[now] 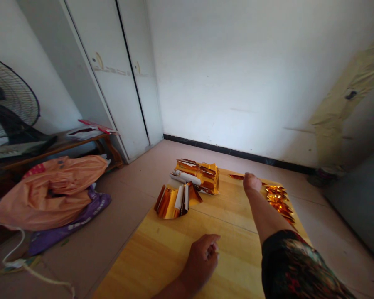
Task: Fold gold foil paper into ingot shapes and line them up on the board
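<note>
My right hand reaches to the far edge of the wooden table, its fingers closed on a thin piece of gold foil paper that shows on both sides of the fist. Right of that hand lies a row of folded, crinkled gold foil pieces. Above the near part of the table is my left hand, loosely curled, and nothing shows in its fingers. Beyond it, stacked curled gold foil sheets with white backs lie at the table's left edge. Behind these is a larger gold foil stack.
The pale wooden table has a seam across it. On the left are an orange bag, a purple bag, a white cord and a fan on a low bench. A cabinet and a white wall stand behind.
</note>
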A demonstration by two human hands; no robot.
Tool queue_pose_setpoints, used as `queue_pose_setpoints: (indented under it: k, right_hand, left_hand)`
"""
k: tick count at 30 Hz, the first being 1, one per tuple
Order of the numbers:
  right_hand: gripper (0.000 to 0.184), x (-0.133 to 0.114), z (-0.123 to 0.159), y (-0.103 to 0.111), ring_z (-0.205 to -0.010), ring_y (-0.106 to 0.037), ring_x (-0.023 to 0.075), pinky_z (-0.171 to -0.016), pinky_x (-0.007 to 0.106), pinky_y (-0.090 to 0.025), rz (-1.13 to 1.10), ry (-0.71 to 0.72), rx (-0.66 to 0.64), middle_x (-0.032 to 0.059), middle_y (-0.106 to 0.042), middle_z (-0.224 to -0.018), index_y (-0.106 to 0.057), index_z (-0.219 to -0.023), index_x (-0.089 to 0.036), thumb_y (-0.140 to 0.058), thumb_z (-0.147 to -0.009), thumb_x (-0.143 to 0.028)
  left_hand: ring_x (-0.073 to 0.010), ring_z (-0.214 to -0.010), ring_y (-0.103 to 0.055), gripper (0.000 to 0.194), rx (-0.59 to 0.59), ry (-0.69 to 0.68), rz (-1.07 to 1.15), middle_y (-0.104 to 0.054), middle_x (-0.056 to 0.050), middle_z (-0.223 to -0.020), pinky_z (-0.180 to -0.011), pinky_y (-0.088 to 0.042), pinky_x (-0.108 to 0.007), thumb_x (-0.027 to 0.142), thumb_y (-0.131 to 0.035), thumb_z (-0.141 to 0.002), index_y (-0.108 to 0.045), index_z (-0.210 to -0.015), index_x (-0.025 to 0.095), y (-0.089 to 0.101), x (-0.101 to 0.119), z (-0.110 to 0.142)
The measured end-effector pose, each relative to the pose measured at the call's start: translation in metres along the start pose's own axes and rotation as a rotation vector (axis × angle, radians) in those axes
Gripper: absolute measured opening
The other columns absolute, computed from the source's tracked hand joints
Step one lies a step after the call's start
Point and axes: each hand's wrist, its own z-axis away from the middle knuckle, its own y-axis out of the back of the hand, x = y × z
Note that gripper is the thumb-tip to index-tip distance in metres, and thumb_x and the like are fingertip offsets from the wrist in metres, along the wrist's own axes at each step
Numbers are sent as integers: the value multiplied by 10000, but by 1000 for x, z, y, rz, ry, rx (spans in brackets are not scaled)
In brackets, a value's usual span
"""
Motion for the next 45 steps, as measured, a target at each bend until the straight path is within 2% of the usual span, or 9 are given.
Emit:
queue_pose_setpoints:
  k: [14, 17, 21, 26, 30, 34, 37, 40, 45]
  right_hand:
    - [363, 0, 8, 6, -905, -639, 220, -726, 282, -453, -55, 31, 42, 156, -644, -1073, -636, -1090, -154, -323, -908, -117]
    - [333, -5, 27, 11, -893, -628, 187, -722, 242, -433, -169, 100, 76, 112, -655, -1080, -642, -1082, -186, -363, -904, -157]
    - [226, -29, 76, 5, -867, -623, 153, -725, 200, -425, -369, 313, 58, 53, -692, -954, -692, -897, -191, -471, -857, -213]
    - [176, -74, 149, 1, -748, -615, 142, -692, 222, -445, -812, 654, 4, 26, -679, -797, -681, -803, -194, -514, -825, -245]
    - [226, -109, 182, 17, -732, -602, 143, -673, 235, -446, -881, 544, 43, 33, -666, -832, -672, -849, -201, -556, -829, -394]
    - [266, -130, 193, 31, -821, -596, 159, -719, 247, -452, -846, 602, 61, 45, -633, -963, -637, -999, -206, -622, -778, -354]
    - [173, -127, 203, 30, -753, -583, 138, -688, 235, -449, -878, 602, 90, 41, -615, -946, -632, -958, -204, -552, -812, -249]
    - [157, -109, 221, 20, -721, -574, 129, -689, 230, -452, -908, 604, 119, 36, -599, -910, -629, -909, -206, -500, -820, -189]
    - [187, -72, 262, 10, -783, -582, 139, -710, 223, -459, -902, 715, 47, 34, -586, -866, -614, -848, -206, -459, -797, -115]
  left_hand:
    - [-104, -692, -563, 395, 7, 17, -5, -629, -16, -796, -676, -454, -201, 54, -491, -677, -652, -1021, 164, -1, -1, -3]
    - [-94, -661, -546, 356, 22, 39, 45, -621, -10, -774, -645, -447, -189, 85, -512, -689, -651, -1009, 155, -2, -1, -5]
    - [-92, -610, -529, 261, 56, 92, 173, -602, -2, -712, -569, -430, -180, 161, -533, -721, -653, -952, 138, 1, -1, -9]
    - [-121, -660, -577, 170, 273, 3, 112, -629, -26, -734, -614, -468, -205, 242, -523, -779, -660, -833, 157, 12, -3, -8]
    - [-153, -715, -617, 179, 442, -5, 101, -658, -40, -756, -680, -504, -242, 270, -517, -784, -657, -820, 164, 24, -7, -8]
    - [-184, -813, -640, 289, 687, 42, 73, -686, -74, -899, -755, -523, -282, 350, -556, -753, -659, -938, 154, 50, -9, -20]
    - [-185, -770, -640, 350, 761, 150, -61, -679, -84, -929, -716, -531, -294, 375, -622, -706, -660, -971, 149, 74, -8, -34]
    - [-164, -663, -644, 292, 669, 305, -86, -680, -61, -853, -579, -522, -252, 317, -672, -674, -647, -918, 158, 91, -8, -47]
    - [-66, -462, -586, 476, 730, 407, 105, -651, -43, -939, -390, -427, -154, 240, -663, -718, -458, -1142, 174, 89, -6, -60]
